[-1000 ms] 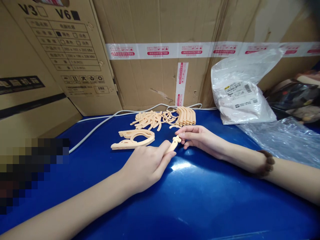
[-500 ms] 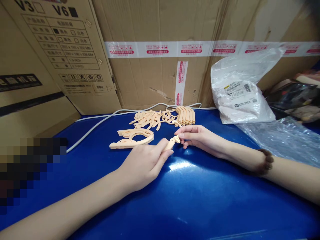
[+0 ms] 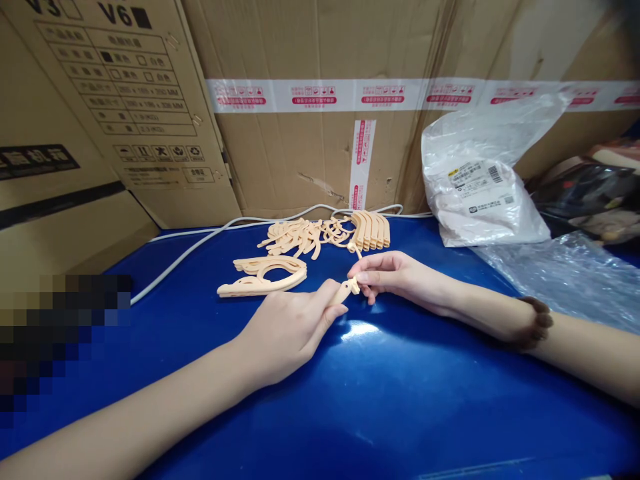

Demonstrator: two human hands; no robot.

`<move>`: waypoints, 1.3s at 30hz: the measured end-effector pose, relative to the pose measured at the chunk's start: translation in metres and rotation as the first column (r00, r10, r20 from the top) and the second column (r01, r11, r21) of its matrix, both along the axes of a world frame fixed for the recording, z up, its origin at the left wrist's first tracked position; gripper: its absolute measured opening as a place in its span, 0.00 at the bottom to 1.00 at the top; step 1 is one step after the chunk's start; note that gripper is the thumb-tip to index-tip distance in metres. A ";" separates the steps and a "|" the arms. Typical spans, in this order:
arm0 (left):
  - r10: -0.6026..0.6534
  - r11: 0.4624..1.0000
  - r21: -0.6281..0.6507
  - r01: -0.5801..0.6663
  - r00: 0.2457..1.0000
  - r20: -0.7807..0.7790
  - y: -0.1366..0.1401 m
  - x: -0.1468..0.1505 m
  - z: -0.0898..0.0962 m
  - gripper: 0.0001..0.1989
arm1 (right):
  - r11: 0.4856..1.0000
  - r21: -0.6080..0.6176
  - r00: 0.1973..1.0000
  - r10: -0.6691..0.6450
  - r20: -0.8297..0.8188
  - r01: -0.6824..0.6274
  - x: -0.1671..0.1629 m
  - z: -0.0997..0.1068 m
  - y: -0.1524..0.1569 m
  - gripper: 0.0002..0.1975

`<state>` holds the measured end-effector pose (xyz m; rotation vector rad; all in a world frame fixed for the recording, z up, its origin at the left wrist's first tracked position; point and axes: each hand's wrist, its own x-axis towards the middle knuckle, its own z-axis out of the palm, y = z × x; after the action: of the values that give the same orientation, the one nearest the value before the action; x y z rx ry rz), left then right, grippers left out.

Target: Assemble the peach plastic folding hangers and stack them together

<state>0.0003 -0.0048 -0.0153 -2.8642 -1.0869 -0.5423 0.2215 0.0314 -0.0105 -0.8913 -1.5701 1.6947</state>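
Near the middle of the frame, the left hand (image 3: 287,330) has its fingers curled closed around a cream plastic arm (image 3: 341,294), whose far end sticks out toward the right; just beside that end, the right hand (image 3: 395,280) pinches a small cream part (image 3: 355,285) between thumb and fingertips, which are nearly together; the two cream pieces meet or overlap there, though how they join is too small to tell.

Left of centre, a folded cream stack (image 3: 295,275) lies on the blue tabletop (image 3: 375,413), near the left hand; above it in the frame spreads a loose pile of curved pieces (image 3: 293,237), and to the right of that stands a neat row of curved arms (image 3: 373,230); a white cable (image 3: 187,267) runs behind them; at upper right slumps a white plastic bag (image 3: 480,193); cardboard (image 3: 300,160) fills the top.
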 end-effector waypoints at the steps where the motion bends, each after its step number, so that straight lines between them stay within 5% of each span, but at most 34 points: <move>1: -0.002 1.000 0.015 0.002 1.000 -0.005 0.000 0.000 -0.001 0.16 | 1.000 0.000 1.000 -0.008 0.005 0.008 0.000 0.001 -0.001 0.08; 14: -0.012 0.980 0.199 0.028 0.997 -0.080 -0.005 -0.003 0.005 0.15 | 0.999 0.051 0.996 -0.012 0.085 0.008 -0.003 0.004 -0.002 0.11; 39: 0.050 0.999 0.015 -0.048 0.975 -0.215 -0.004 0.000 0.009 0.18 | 0.967 0.255 0.977 -0.036 0.208 -0.018 -0.007 -0.001 -0.007 0.13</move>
<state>0.0002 -0.0087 -0.0065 -2.7966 -1.1109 -0.2259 0.2146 0.0245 -0.0113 -0.9659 -1.8723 1.3853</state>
